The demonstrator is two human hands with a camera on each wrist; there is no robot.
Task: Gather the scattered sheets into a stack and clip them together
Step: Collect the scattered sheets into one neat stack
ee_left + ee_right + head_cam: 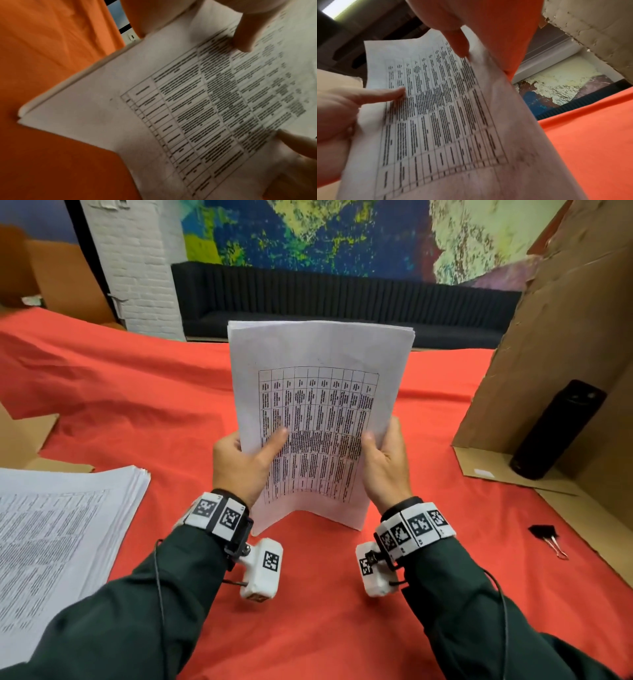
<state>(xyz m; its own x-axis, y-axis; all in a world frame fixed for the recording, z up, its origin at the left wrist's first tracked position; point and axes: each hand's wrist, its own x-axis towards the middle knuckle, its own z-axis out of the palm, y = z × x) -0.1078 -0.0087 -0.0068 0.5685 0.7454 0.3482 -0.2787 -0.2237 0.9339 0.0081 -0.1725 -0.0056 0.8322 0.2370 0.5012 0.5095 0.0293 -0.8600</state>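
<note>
While the printed sheets (318, 419) are standing on edge on the red tablecloth (137, 405), the left hand (245, 467) and right hand (385, 463) are gripping and squaring them, apparently before reaching for the black binder clip (544, 534) lying nearby.

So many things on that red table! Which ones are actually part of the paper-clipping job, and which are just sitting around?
Part of the job:
- sheets, stood on edge on the red cloth, gripped by the left hand and right hand
- black binder clip, lying untouched to the right

Just lying about:
- thick paper pile at left, possibly spare
- black bottle
- cardboard box
</note>
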